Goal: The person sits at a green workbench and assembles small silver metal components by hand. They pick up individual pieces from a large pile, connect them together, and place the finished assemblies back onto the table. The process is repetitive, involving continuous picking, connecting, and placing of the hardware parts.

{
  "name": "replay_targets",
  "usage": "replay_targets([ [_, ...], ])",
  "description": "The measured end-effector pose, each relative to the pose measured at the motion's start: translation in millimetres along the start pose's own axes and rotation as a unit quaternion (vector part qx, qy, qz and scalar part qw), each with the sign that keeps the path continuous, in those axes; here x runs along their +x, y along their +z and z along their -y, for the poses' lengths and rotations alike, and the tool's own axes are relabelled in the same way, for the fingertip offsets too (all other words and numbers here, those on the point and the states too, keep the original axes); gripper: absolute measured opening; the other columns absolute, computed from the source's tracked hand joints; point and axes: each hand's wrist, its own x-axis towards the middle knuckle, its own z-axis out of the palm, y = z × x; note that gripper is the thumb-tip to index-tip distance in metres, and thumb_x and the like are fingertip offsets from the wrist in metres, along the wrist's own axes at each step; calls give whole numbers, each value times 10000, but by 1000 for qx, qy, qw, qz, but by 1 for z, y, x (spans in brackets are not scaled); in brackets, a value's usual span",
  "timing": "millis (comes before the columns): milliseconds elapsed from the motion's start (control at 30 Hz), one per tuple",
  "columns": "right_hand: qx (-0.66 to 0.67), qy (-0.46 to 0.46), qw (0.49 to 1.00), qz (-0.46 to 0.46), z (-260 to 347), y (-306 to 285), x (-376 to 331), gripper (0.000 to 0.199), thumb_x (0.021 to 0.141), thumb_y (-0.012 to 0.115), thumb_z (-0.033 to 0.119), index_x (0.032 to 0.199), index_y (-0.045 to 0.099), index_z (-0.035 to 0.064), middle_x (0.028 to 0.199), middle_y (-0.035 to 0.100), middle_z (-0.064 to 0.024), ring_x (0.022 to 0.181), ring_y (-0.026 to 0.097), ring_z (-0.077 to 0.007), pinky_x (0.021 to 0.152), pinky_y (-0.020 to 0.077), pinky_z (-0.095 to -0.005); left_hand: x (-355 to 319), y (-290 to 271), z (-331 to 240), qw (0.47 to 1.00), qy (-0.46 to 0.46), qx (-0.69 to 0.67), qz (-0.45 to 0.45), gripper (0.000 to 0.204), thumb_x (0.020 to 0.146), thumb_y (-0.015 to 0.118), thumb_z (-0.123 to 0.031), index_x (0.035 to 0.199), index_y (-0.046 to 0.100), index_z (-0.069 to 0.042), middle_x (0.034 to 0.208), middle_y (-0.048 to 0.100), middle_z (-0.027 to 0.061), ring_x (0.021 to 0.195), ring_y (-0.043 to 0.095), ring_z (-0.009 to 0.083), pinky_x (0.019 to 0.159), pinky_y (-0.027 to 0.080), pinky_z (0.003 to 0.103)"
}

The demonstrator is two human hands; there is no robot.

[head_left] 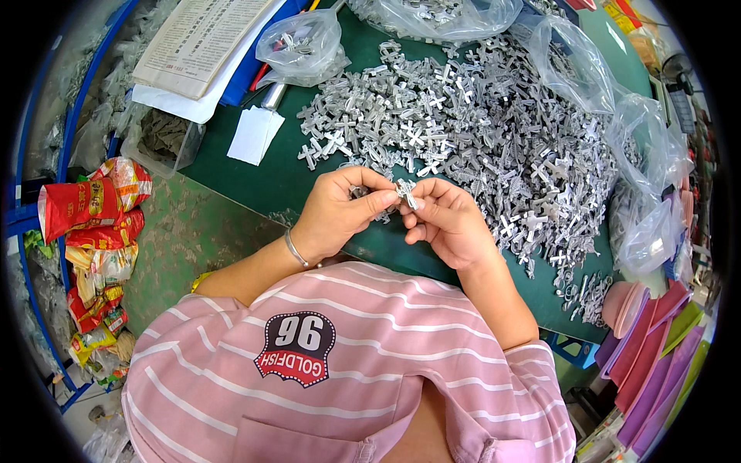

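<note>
Both my hands meet over the near edge of a green table (255,174). My left hand (343,212) and my right hand (448,220) together pinch a small silver cross-shaped metal piece (406,193) between fingertips. A thin bracelet circles my left wrist. Just beyond my hands lies a big heap of the same silver metal crosses (463,123), spread across the table's middle and right.
Clear plastic bags (302,45) with more metal pieces lie at the back and right (644,193). A stack of papers (199,46) and a white slip (255,135) sit at the left. Red snack packets (89,208) pile on the floor left. Pink and purple sheets (656,347) stand at the right.
</note>
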Motion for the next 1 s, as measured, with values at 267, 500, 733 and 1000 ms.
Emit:
replay_targets([
  [267, -361, -230, 902, -60, -5, 21, -8, 108, 834, 477, -58, 908, 543, -15, 809, 546, -56, 710, 576, -108, 600, 494, -206, 3, -1, -1, 999, -5, -46, 9, 141, 798, 623, -66, 909, 561, -7, 674, 527, 5, 514, 420, 22, 404, 278, 151],
  [500, -668, -317, 672, -53, 0, 7, -3, 187, 716, 614, -7, 895, 564, 8, 839, 536, -126, 747, 556, -295, 624, 466, -335, 10, -21, 0, 915, -55, -373, 142, 160, 826, 480, -168, 892, 505, -25, 727, 439, 61, 588, 422, 94, 393, 337, 176],
  [733, -492, -224, 834, -112, -7, -4, 1, 112, 772, 606, 20, 881, 606, -3, 750, 607, -86, 648, 587, -187, 562, 476, -266, 10, -24, -2, 892, -76, -409, 174, 218, 840, 482, -244, 728, 421, -67, 696, 382, 21, 590, 411, 121, 389, 360, 196],
  [1000, -148, -77, 983, -81, 2, -3, -6, 157, 806, 601, 21, 942, 595, -57, 811, 629, -100, 678, 601, -130, 554, 506, -222, 13, -20, -5, 913, -43, -376, 151, 165, 851, 488, -82, 712, 400, -76, 672, 363, 0, 548, 365, 69, 380, 273, 160],
])
